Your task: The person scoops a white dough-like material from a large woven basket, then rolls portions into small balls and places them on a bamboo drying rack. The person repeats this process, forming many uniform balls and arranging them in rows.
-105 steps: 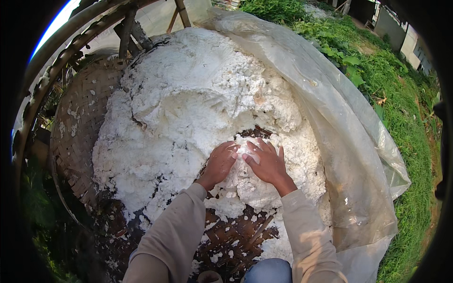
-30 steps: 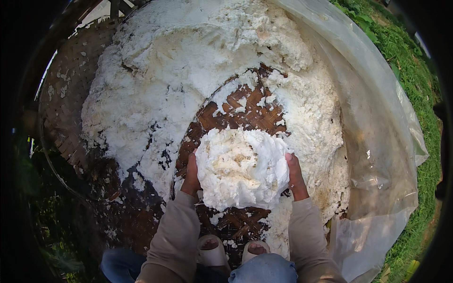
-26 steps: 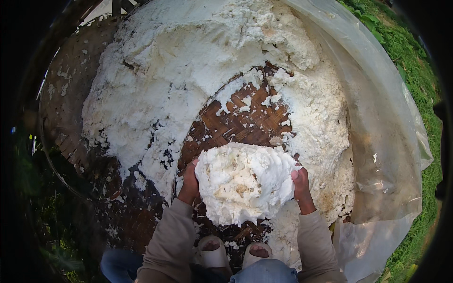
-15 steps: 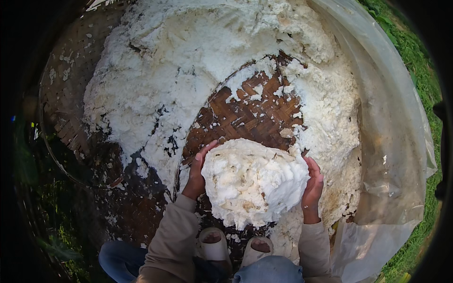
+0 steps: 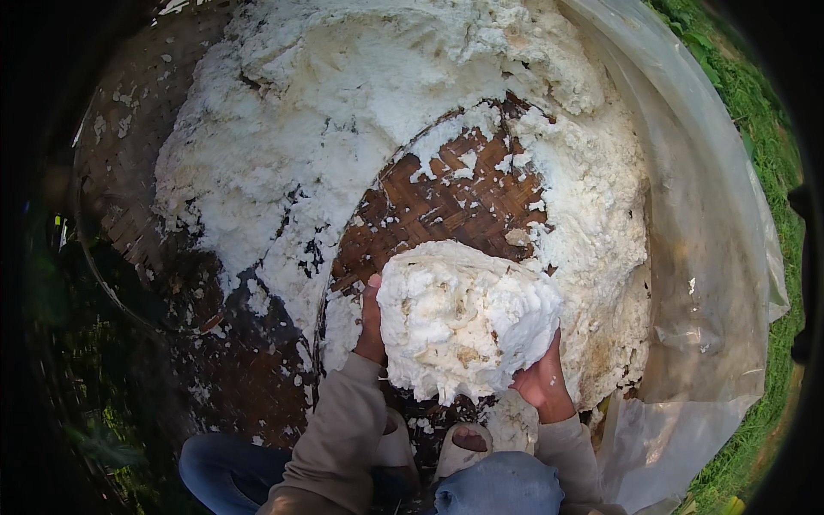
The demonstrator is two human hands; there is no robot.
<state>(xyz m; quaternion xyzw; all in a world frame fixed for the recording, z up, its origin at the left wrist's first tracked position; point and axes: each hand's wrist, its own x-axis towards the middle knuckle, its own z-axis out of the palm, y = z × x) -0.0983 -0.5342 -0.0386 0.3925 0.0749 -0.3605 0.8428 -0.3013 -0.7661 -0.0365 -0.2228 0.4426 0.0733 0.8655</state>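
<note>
Much of the far left is filled by shadowed foliage (image 5: 94, 386). Next to it, a round woven tray (image 5: 120, 197) is spotted with white crumbs (image 5: 125, 122), and its curved rim is seen sweeping down toward a dark brown surface (image 5: 249, 386), likewise strewn with them. The tray's right side is covered by a broad white mass (image 5: 318, 94), crumbly and uneven, by which the upper middle is also occupied. Near the lower edge, a denim-clad knee (image 5: 227, 468) and a pair of pale sandals (image 5: 455, 448) are partly shown. The left hand (image 5: 371, 324) is pressed against the left side of a large white lump (image 5: 468, 318), tinged yellowish in places. The lump is grasped between both hands, over brown woven matting (image 5: 421, 215) on which more crumbs are scattered. Its lower right side is supported by the right hand (image 5: 542, 378), whose grip is partly hidden. Farther right, more of the white mass is bordered by a translucent plastic sheet (image 5: 704, 283), creased and stained. At the outdoor edge, the sheet is flanked by green grass (image 5: 772, 232).
</note>
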